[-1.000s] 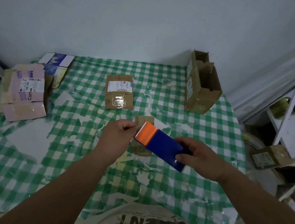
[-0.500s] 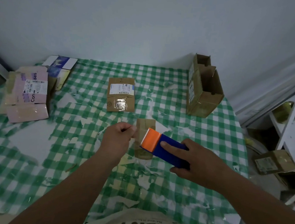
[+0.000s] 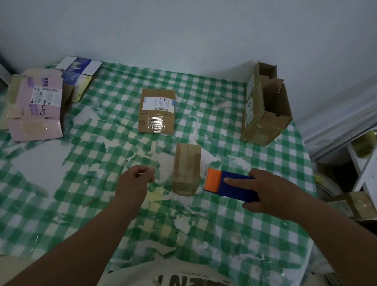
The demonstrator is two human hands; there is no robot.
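Note:
My right hand (image 3: 267, 193) grips a blue tape cutter with an orange end (image 3: 229, 185), its index finger laid along the blue top, low over the table. A small brown taped box (image 3: 186, 168) lies just left of the cutter's orange end. My left hand (image 3: 135, 179) hovers left of that box with its fingers curled; whether anything thin is pinched in them cannot be made out. Both hands are over a green-and-white checked tablecloth (image 3: 244, 226) that is torn in places.
A flat labelled cardboard box (image 3: 157, 111) lies further back at the centre. An open tall carton (image 3: 265, 112) stands at the back right. Flattened pink (image 3: 37, 108) and blue-white (image 3: 78, 71) boxes lie at the back left. White shelving (image 3: 375, 162) stands beyond the table's right edge.
My right hand has lowered the cutter and moved it right, away from my left hand. The left hand has let go of the orange end and drifted left. The small brown box now shows between them.

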